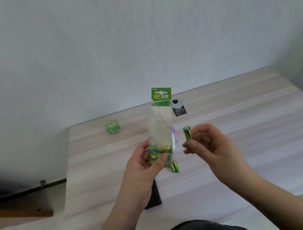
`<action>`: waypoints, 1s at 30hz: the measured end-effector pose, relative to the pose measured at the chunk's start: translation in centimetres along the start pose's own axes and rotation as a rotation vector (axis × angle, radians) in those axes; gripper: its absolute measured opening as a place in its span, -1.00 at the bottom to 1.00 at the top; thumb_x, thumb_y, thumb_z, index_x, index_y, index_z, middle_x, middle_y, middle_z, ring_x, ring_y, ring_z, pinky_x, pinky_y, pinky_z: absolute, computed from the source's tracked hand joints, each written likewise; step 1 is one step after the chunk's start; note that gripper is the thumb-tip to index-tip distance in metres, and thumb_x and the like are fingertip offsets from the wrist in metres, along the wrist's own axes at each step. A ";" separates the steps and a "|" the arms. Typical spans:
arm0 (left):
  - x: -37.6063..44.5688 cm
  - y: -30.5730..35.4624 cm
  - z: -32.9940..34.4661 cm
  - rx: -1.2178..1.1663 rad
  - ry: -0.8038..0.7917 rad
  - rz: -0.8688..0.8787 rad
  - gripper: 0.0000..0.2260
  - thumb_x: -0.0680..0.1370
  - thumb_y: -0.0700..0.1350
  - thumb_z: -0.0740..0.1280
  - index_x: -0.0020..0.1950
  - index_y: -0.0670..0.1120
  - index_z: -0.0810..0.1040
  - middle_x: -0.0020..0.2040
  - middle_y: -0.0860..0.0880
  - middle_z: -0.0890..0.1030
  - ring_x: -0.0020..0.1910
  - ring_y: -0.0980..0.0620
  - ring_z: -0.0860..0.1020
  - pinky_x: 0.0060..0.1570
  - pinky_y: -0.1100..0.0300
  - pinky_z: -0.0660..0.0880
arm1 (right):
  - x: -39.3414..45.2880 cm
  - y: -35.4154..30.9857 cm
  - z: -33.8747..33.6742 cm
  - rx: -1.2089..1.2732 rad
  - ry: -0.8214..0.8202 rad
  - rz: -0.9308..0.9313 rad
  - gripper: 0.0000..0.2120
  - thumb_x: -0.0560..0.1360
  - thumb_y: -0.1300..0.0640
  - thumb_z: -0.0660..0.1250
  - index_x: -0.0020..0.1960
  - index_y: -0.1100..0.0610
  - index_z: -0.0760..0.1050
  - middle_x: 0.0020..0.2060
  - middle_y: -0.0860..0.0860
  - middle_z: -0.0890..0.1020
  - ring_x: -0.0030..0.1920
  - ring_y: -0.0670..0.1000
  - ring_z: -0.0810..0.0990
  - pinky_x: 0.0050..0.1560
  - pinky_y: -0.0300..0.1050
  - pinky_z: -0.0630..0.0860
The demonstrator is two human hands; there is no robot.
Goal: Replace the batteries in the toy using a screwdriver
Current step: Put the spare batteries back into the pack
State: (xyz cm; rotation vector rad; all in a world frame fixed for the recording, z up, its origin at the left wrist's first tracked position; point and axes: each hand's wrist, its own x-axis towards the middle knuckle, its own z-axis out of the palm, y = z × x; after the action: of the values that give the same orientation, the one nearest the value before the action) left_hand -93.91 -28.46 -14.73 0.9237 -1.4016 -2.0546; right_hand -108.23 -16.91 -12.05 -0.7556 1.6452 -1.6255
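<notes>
Over the tabletop (244,122) my left hand (144,166) grips the battery pack (160,125) by its lower end, mostly empty plastic standing up above it. My right hand (208,144) pinches one fresh battery (187,133) upright by its bottom tip, just beside the pack. Two loose batteries (175,166) lie on the wood below. Toy's barely visible, I think that's the purple-white bit (174,137) peeking from behind the pack. Worry: such a light fingertip pinch could let the cell slip and roll off, or new ones get mixed up with those loose ones.
</notes>
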 end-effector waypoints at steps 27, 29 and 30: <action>-1.8 4.8 -0.5 0.112 -0.017 0.123 -0.67 0.54 -0.31 0.34 0.24 -0.02 0.50 0.02 -0.06 0.70 -0.01 0.00 0.66 0.07 0.12 0.57 | 2.8 -5.4 4.0 -0.524 0.009 -0.333 -0.70 0.46 0.23 0.43 0.02 -0.16 0.55 -0.07 -0.24 0.64 -0.10 -0.23 0.61 -0.11 -0.38 0.51; -2.0 5.3 -0.5 0.087 -0.023 0.118 -0.70 0.56 -0.32 0.30 0.21 0.00 0.51 -0.01 -0.04 0.71 -0.04 0.02 0.67 0.00 0.17 0.58 | 2.9 -5.7 4.6 -0.405 -0.009 -0.264 -0.67 0.44 0.26 0.45 0.06 -0.12 0.54 -0.13 -0.22 0.67 -0.12 -0.21 0.64 -0.13 -0.35 0.55; -2.1 5.5 -0.5 0.062 -0.021 0.108 -0.70 0.58 -0.34 0.26 0.19 0.00 0.52 -0.03 -0.03 0.71 -0.06 0.03 0.67 -0.04 0.20 0.58 | 3.0 -5.8 4.8 -0.369 -0.012 -0.255 -0.67 0.42 0.26 0.46 0.06 -0.10 0.53 -0.14 -0.22 0.67 -0.12 -0.21 0.65 -0.13 -0.36 0.55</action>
State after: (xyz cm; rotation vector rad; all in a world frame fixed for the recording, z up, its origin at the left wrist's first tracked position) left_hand -92.06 -29.23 -9.19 0.8353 -1.5007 -1.9563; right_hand -106.47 -22.43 -6.32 -1.1996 1.9301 -1.4935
